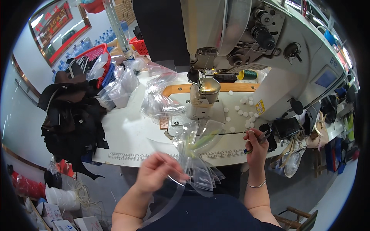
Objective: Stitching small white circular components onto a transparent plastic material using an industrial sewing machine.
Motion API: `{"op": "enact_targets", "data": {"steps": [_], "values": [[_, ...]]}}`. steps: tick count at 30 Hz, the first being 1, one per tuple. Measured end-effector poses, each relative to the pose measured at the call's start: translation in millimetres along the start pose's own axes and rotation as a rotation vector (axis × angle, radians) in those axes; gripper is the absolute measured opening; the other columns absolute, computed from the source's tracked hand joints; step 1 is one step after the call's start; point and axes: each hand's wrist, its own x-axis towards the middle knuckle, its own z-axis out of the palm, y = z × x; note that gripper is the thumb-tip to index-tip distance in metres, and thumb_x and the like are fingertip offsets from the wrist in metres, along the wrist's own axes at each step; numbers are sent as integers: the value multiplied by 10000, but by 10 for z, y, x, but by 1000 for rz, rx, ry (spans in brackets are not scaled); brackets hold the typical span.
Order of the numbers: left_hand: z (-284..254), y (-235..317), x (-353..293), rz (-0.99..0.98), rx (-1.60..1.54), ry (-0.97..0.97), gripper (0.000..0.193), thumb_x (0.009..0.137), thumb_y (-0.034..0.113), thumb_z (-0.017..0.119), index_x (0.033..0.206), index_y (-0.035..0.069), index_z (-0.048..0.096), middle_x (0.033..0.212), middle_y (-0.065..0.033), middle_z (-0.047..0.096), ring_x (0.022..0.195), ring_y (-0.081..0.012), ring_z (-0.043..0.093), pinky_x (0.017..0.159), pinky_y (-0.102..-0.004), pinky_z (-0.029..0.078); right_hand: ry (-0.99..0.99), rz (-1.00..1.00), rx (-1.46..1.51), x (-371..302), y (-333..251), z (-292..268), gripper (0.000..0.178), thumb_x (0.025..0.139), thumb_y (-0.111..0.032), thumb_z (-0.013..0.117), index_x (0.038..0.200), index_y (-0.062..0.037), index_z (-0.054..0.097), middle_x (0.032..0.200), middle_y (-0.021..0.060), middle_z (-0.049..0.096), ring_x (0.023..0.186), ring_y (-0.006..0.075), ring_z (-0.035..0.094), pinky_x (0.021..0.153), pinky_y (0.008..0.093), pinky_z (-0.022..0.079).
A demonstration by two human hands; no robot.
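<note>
Pinches a curved clear plastic strip [178,194] between thumb and fingers of the left hand [158,171], touching or just beside a fanned bundle of clear plastic pieces [191,150], cannot tell which, and grasps small metal snips [263,136] in the right hand [256,145], well apart from the bundle. Has that bundle, gathered at the middle, across the near edge of the white surface [131,140], in front of a sewing machine [279,84], with loose white discs [246,114] beyond the right hand, a heap of clear plastic [158,98] behind to the left, and black scraps [71,123] at far left
</note>
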Motion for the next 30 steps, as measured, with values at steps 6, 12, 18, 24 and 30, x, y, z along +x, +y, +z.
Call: {"op": "enact_targets", "data": {"steps": [6,12,18,24,30], "values": [[-417,398,170,46,-72,619,157,822,41,578,972,43,531,818,-59,593,700,-180,627,597,-251,526,-252,159,-256,-167,-116,255,120,769,15,596,885,-6,619,667,62,605,474,59,454,426,170,330],[-255,424,22,-95,11,567,260,797,14,617,1037,23,517,874,-90,609,756,-194,638,634,-273,540,-672,108,-448,-343,-41,880,104,768,-14,634,866,12,656,705,60,649,526,47,505,474,176,396],[-119,198,15,-89,2,355,242,813,-30,589,1047,-19,527,933,-119,615,856,-219,627,764,-335,539,-868,324,-408,-348,-36,1390,154,755,-107,693,847,9,649,706,38,645,615,51,564,526,175,422],[-225,-48,99,82,329,363,123,796,-42,601,915,-14,594,985,-124,599,839,-169,608,736,-291,539,-922,470,-268,-307,-51,1392,153,743,-129,707,796,-2,639,693,51,646,594,46,551,502,166,390],[-274,-78,163,-109,230,287,105,811,-1,613,912,-28,615,1117,-148,550,911,-170,585,757,-294,529,-913,515,-310,-255,-25,1338,166,737,-143,709,786,-3,635,690,64,647,579,48,543,496,167,379]]}}
